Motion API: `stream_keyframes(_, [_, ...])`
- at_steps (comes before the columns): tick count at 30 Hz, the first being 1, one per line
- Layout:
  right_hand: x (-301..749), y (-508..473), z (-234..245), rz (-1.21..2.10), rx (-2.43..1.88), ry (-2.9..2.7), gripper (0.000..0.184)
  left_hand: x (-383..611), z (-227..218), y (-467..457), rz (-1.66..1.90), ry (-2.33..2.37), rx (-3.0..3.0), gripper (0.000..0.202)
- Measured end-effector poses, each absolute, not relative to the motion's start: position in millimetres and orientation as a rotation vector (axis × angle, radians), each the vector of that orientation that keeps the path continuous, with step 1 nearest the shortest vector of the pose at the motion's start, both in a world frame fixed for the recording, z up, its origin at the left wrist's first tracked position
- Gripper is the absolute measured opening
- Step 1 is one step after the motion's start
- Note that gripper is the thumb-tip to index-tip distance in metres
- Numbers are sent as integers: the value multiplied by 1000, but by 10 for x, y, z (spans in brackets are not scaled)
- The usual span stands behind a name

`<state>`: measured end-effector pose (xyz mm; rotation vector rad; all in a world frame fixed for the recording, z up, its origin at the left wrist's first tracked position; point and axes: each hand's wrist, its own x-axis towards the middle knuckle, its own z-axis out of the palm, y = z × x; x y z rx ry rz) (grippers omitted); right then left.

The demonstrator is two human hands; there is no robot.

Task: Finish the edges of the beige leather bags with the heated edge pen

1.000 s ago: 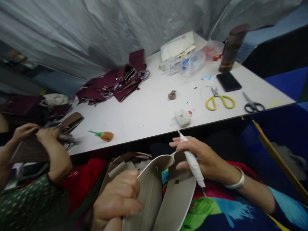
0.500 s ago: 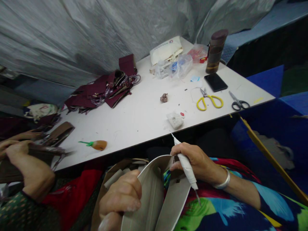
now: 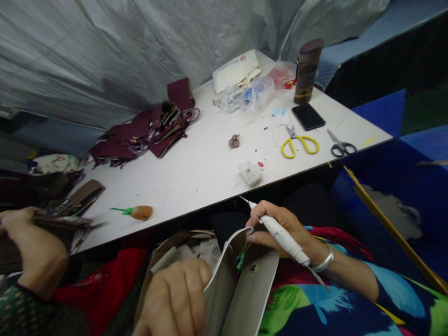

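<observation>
My right hand (image 3: 280, 218) is closed around a slim awl (image 3: 285, 237) whose handle is wrapped in white. The awl's thin tip points up and left, toward the table edge, while a metal end sticks out past my wrist. With thumb and fingertips, the same hand also pinches the upper edge of a grey-beige bag (image 3: 254, 289). My left hand (image 3: 178, 296) is closed on the bag's left side, knuckles up; its thumb is hidden. A small slot with a dark centre shows in the bag's right panel. Beneath, an open carton (image 3: 145, 284) holds more pale pieces.
On the white table (image 3: 203, 163) lie a glue bottle (image 3: 143, 213), a whitish lump (image 3: 250, 173), yellow scissors (image 3: 293, 135), black scissors (image 3: 338, 148), a phone (image 3: 308, 116), a dark bottle (image 3: 308, 74) and maroon bags (image 3: 122, 137). A co-worker's arm (image 3: 42, 247) is at left.
The awl has tilted flatter, its rear end swinging right toward my wrist. My left hand has turned so its knuckles face up. The view has shifted slightly.
</observation>
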<state>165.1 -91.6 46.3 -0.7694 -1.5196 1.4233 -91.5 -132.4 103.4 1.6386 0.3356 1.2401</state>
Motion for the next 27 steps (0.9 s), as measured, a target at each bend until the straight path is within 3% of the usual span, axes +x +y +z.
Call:
stream_keyframes(5, [1700, -924, 608, 1162, -614, -1712, 13, -708, 929, -1067, 1314, 640, 1180, 41])
stream_keyframes(11, [1745, -852, 552, 915, -748, -1860, 17, -446, 1010, -896, 621, 979, 1157, 59])
stream_keyframes(16, [1741, -807, 501, 1031, -980, -1741, 25, -349, 974, -785, 440, 1146, 1349, 47])
stream_keyframes(20, [1714, -758, 426, 1285, -999, -1577, 22, -313, 817, -743, 489, 1232, 1255, 33])
stream_keyframes(27, [1725, -732, 255, 1307, -998, -1486, 14, -235, 635, -722, 631, 1292, 1020, 39])
